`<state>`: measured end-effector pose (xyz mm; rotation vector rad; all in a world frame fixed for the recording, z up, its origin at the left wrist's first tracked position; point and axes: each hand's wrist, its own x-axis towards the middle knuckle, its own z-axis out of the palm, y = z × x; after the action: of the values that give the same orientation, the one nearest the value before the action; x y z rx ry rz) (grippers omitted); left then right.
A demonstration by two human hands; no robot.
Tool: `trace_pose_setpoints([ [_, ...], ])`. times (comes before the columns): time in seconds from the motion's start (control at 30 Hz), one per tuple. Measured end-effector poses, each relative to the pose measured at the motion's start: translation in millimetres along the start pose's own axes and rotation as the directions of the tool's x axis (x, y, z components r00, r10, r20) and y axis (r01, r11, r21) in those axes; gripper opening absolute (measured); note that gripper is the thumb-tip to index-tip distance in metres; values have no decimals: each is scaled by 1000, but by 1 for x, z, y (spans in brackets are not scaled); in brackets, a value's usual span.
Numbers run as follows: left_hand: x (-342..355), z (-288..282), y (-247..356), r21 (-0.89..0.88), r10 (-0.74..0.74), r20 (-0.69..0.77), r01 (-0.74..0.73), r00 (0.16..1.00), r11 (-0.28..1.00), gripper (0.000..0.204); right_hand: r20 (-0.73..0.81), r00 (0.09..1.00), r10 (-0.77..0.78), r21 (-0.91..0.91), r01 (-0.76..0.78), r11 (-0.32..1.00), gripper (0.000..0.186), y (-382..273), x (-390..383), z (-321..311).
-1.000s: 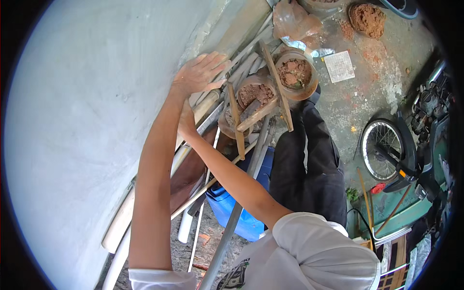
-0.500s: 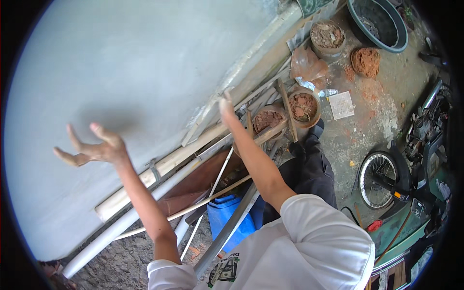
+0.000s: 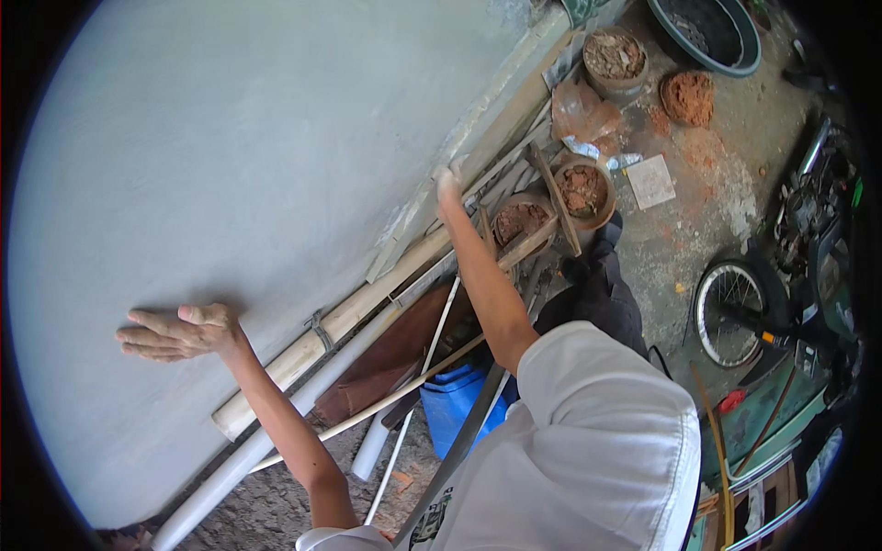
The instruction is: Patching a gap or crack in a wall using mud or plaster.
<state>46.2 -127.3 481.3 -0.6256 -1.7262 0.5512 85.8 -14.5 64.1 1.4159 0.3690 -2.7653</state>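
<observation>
Pressing flat against the pale grey wall (image 3: 230,138) with the left hand (image 3: 175,332), fingers stretched out straight and lying close together, thumb along the side, gripping nothing. Reaching out with the right hand (image 3: 447,190) toward the wall's lower edge, just above the long wooden beam (image 3: 367,298) and white pipes (image 3: 276,441) leaning along its foot; seen end-on, so cannot tell how far its fingers are spreading or whether holding anything. Standing over a blue container (image 3: 455,404), with clay pots of reddish rubble (image 3: 583,191) lying near the right hand and a bicycle wheel (image 3: 730,312) resting well apart.
</observation>
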Motion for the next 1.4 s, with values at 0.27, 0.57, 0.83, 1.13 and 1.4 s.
trace_pose_setpoints([
  [0.27, 2, 1, 5, -6, 53, -29, -54, 998, 999, 61, -193, 965, -177, -179, 143, 974, 71, 4, 11, 6],
  [0.57, -4, 3, 8, 28, 36, 17, -36, 999, 999, 64, -181, 953, -245, -200, 208, 957, 58, 15, 40, -7],
  [0.83, -12, 4, 19, 27, 56, 25, -57, 998, 998, 63, -169, 953, -250, -383, 170, 908, 59, 6, 45, -11],
  [1.13, -15, 7, 21, 84, 47, 42, -50, 998, 995, 69, -196, 933, -303, -323, 231, 918, 54, -6, 38, -14],
  [1.4, -16, 7, 23, 101, 43, 53, -48, 998, 994, 69, -192, 896, -401, -431, 290, 855, 55, -12, 30, -7],
])
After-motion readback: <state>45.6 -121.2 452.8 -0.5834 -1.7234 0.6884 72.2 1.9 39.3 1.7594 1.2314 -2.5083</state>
